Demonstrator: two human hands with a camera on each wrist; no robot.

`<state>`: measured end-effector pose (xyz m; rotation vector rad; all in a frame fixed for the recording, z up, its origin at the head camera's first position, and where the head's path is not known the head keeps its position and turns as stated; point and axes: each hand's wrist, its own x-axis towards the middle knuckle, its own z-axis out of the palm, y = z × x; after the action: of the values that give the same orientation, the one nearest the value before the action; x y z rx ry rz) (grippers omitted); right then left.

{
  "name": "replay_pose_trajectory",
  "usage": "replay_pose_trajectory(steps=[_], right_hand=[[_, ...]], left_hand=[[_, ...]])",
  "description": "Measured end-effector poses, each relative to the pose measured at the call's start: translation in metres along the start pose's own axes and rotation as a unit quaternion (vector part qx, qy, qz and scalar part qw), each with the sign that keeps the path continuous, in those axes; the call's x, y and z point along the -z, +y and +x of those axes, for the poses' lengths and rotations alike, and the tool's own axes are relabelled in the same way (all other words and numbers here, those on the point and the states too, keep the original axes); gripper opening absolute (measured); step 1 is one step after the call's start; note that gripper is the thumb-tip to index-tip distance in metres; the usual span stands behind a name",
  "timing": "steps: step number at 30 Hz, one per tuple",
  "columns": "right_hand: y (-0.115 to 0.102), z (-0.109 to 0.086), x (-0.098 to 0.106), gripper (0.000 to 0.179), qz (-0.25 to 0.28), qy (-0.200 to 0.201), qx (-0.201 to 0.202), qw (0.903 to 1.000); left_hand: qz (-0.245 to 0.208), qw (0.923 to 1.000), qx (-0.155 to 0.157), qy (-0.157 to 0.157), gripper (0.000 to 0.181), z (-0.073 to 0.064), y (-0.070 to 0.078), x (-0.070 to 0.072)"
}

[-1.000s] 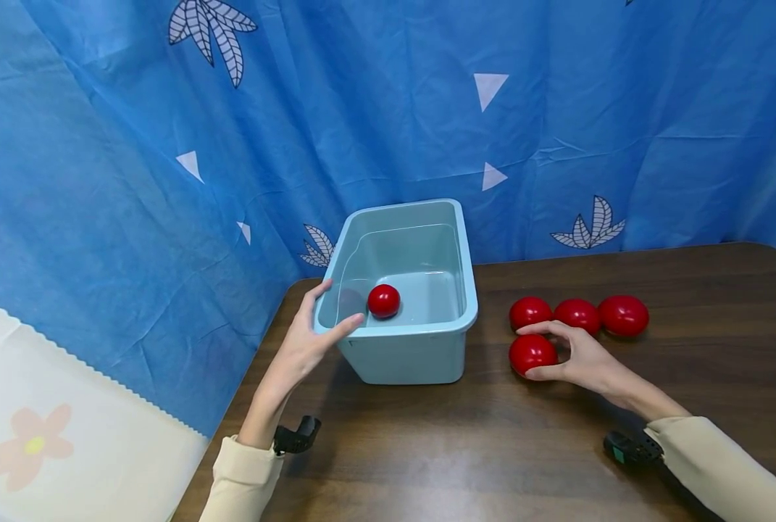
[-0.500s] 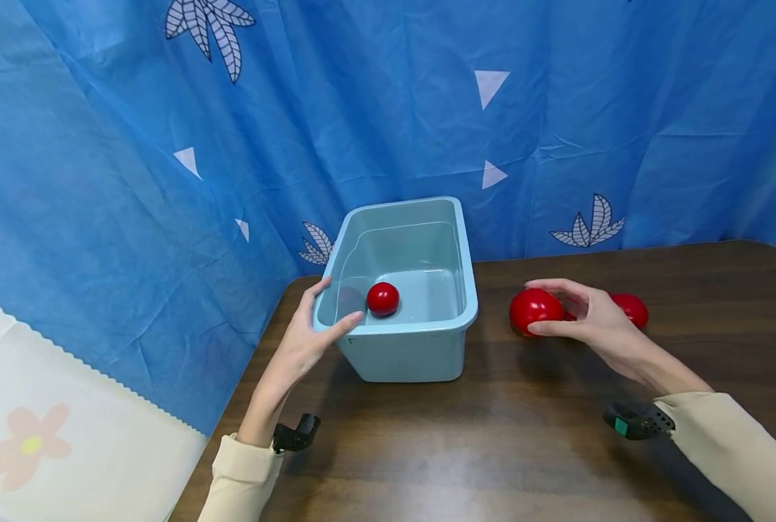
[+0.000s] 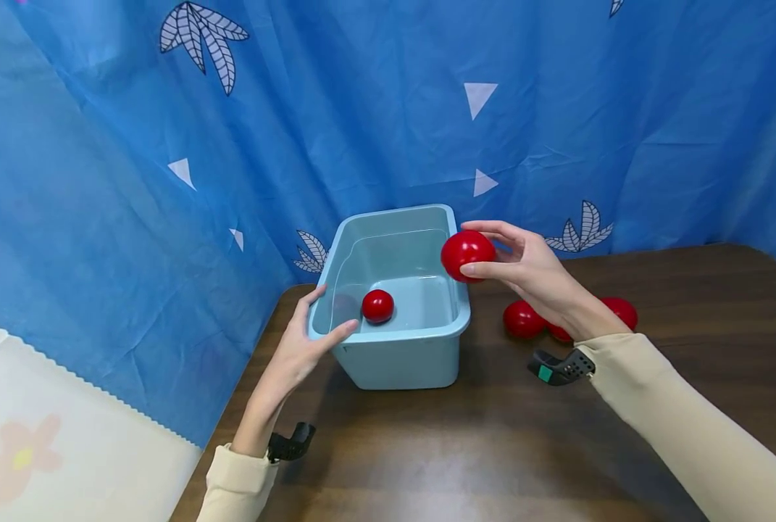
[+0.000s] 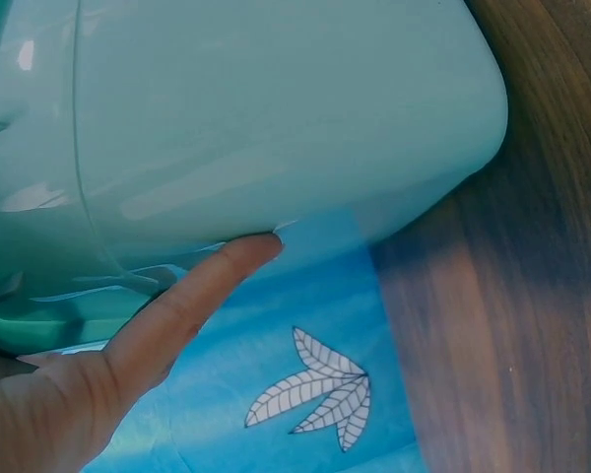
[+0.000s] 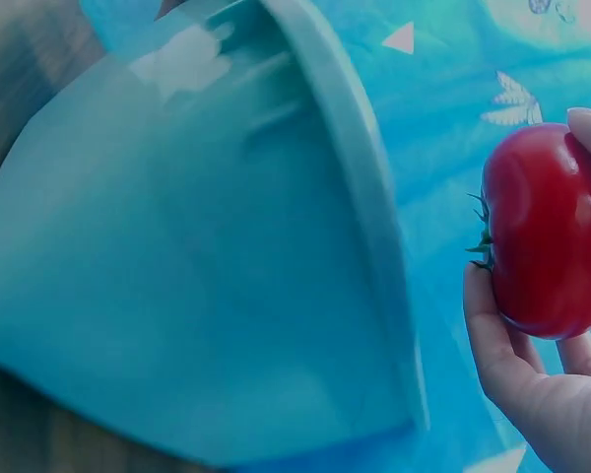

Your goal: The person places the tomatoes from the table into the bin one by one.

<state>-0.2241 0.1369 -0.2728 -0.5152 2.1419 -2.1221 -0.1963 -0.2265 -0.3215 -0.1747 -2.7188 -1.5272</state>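
My right hand [image 3: 521, 264] holds a red tomato [image 3: 468, 254] between thumb and fingers, raised at the right rim of a light blue plastic bin [image 3: 403, 362]. The right wrist view shows the green stem end on this held tomato [image 5: 547, 236]. Another red tomato [image 3: 377, 306] lies inside the bin, toward its near left. With thumb and fingers spread, my left hand [image 3: 299, 348] rests at the bin's near left corner. In the left wrist view an outstretched digit of the left hand [image 4: 182, 315] lies along the bin wall [image 4: 305, 108].
Three more tomatoes stand in a row right of the bin, including the left one [image 3: 523, 319] and the right one [image 3: 620, 312]; the right forearm partly covers them. A blue curtain [image 3: 388, 130] hangs behind the brown wooden table [image 3: 388, 449].
My right hand has lifted the tomato off the table and carried it up and left to the bin's right rim. The left hand has stayed at the bin's corner.
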Motion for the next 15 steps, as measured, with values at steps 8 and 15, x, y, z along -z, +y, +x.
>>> replay_pose_trajectory(steps=[8,15], right_hand=[[-0.010,0.036,-0.024,0.067,-0.002,-0.019,0.023,0.9995],[-0.013,0.060,-0.040,0.066,-0.002,-0.023,0.033,0.9992]], left_hand=[[-0.003,1.0000,0.000,0.002,0.091,-0.001,-0.001,-0.001],[-0.002,1.0000,0.002,0.000,0.091,-0.002,0.000,0.000]])
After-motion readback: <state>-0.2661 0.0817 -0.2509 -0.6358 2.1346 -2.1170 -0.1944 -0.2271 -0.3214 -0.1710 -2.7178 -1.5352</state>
